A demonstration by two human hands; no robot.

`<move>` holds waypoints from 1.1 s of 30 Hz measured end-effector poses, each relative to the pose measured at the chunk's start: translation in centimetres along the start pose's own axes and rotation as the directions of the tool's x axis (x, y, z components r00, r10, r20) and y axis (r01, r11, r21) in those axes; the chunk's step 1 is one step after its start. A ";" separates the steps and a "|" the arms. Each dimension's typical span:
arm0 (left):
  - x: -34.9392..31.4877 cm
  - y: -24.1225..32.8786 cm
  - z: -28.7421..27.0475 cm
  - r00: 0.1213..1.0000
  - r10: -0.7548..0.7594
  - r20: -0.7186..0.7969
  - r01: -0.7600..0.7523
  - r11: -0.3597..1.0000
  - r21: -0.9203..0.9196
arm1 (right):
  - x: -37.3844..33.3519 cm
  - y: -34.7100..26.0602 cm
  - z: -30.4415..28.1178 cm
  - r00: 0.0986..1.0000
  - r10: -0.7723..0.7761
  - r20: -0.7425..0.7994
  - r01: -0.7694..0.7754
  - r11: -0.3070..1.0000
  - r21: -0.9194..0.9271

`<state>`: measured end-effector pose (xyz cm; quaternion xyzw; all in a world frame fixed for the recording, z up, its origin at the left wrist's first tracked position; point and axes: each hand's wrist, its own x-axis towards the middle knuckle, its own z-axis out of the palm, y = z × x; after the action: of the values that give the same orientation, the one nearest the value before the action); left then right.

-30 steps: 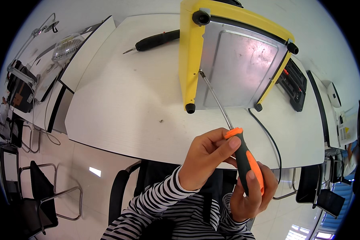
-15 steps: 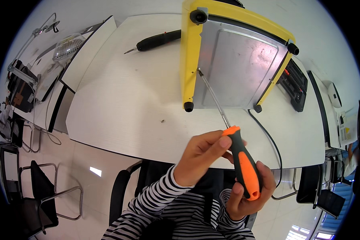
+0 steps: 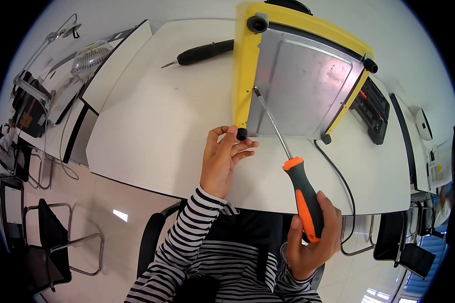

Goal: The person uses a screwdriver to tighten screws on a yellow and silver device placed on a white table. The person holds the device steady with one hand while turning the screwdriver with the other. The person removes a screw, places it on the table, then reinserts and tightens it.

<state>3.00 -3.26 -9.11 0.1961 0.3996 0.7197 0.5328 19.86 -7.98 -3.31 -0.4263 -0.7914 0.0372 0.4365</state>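
Observation:
A yellow appliance stands tipped on the table, its grey metal base plate and black feet facing me. My left hand has its thumb and fingers closed around the lower left corner, by a black foot. My right hand grips the handle end of a screwdriver with an orange and dark green handle. Its shaft slants up to the left, and the tip meets the base plate's left edge, beside the yellow side. Whether a screw sits under the tip is too small to tell.
On the white table, a black power screwdriver lies left of the appliance. An open black tool case lies to its right. A black cord runs over the front edge. A black chair stands at left.
My left hand has let go of the screwdriver's front end and moved up left to the appliance's lower corner. My right hand still holds the handle, and the tip stays at the plate's edge.

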 end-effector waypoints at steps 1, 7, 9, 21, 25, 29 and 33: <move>0.0 -0.1 0.0 1.000 -0.002 0.005 0.002 1.000 -0.002 | 0.1 0.1 -0.1 0.999 0.035 0.020 -0.035 0.999 0.009; 0.0 0.4 -0.3 0.986 -0.163 0.047 0.168 0.975 -0.147 | 2.2 0.7 -0.2 0.903 0.274 0.330 -0.350 0.916 0.196; -0.1 0.5 -0.1 0.983 -0.175 0.053 0.182 0.969 -0.169 | 2.9 1.9 -0.1 0.830 0.305 0.467 -0.495 0.789 0.364; -1.1 -0.6 1.4 0.972 -0.216 0.096 0.228 0.964 -0.137 | 5.7 3.7 -3.2 0.642 0.262 0.720 -0.595 0.764 0.252; -2.4 -0.6 1.5 0.952 -0.246 0.184 0.280 0.941 -0.190 | 5.7 3.4 -3.6 0.771 0.210 0.602 -0.359 0.923 0.138; -5.2 5.1 1.9 0.788 -0.374 0.488 0.442 0.897 -0.025 | 5.9 3.6 -3.5 0.770 0.188 0.610 -0.334 0.933 0.134; 1.0 13.1 4.3 0.397 0.610 0.686 -0.897 0.101 0.430 | 6.0 4.0 -3.7 0.654 0.267 0.707 -0.529 0.830 0.176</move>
<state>-2.34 -2.27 3.61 0.6972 0.3984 0.5959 -0.0054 23.50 -2.33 1.23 -0.4619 -0.7552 0.4279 0.1824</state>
